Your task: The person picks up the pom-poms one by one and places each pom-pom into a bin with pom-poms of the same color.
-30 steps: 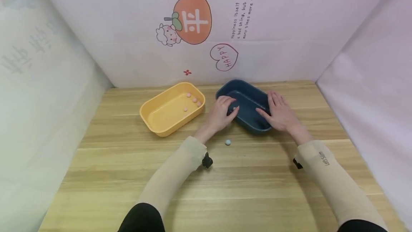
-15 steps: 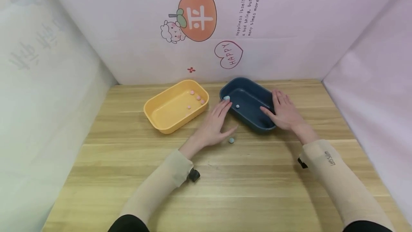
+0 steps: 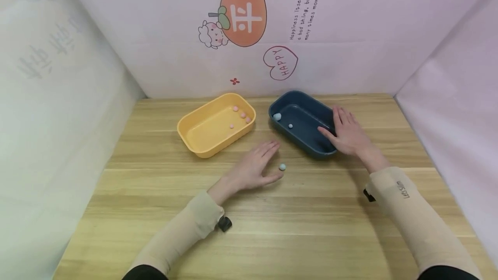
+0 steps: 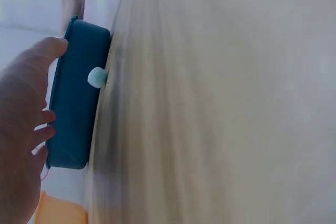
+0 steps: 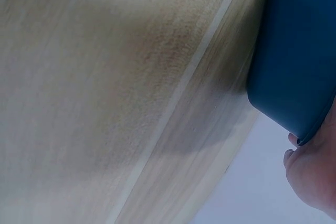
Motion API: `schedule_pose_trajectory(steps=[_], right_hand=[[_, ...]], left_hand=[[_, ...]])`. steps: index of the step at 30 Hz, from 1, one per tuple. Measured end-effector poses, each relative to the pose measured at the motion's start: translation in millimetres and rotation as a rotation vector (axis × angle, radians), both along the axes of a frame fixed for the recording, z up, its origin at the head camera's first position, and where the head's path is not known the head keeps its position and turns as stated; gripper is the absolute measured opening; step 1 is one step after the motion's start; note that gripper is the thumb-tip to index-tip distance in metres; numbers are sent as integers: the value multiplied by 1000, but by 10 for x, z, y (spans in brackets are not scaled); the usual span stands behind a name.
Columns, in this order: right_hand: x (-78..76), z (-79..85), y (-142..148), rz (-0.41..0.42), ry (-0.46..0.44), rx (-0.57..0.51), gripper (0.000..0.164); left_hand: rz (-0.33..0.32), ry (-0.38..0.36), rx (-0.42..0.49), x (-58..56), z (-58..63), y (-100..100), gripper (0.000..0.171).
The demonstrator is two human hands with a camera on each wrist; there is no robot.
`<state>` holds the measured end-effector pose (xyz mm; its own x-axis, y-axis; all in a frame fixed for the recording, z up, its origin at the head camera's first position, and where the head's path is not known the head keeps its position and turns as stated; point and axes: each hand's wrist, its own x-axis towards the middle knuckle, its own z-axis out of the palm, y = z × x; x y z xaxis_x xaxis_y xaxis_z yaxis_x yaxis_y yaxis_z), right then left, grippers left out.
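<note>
My left hand (image 3: 249,168) hovers over the table with straight fingers and thumb spread, holding nothing. Just right of its fingertips lies a pale blue pom-pom (image 3: 282,167), fuzzy in the left wrist view (image 4: 97,77). A dark blue bin (image 3: 307,141) stands at the back right. My right hand (image 3: 351,136) holds its right end, thumb over the inside and fingers along the outer side. Inside are a larger pale blue pom-pom (image 3: 277,116) and a smaller one (image 3: 290,126). Only part of the right hand shows in the right wrist view.
A yellow bin (image 3: 202,152) stands left of the blue one, with several small pink pom-poms (image 3: 243,115) inside. Printed white cloth (image 3: 330,68) rises behind the wooden table (image 3: 295,228) and along both sides.
My left hand has let go of the larger pale blue pom-pom in the dark blue bin. It has drawn back toward the pom-pom on the table. My right hand stays on the bin.
</note>
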<state>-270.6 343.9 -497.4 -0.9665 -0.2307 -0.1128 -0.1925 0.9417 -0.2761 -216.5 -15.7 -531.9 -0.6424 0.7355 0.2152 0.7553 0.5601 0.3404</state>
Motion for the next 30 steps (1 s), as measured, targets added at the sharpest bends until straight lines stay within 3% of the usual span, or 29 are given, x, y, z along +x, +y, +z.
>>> schedule_pose_trajectory(steps=[5,10,16,22,30], right_hand=[[0,-8,10,0,-9,-4,106],[4,-8,21,-2,1,-14,105],[-1,-1,17,1,-1,-2,105],[4,8,3,1,-9,-3,105],[14,6,5,-3,10,-19,106]], left_hand=[[-40,22,-14,10,-118,21,85],[-48,-44,21,48,-134,89,71],[-35,-73,82,15,-321,150,58],[-6,-43,68,63,-218,192,50],[-3,8,86,47,-252,231,38]])
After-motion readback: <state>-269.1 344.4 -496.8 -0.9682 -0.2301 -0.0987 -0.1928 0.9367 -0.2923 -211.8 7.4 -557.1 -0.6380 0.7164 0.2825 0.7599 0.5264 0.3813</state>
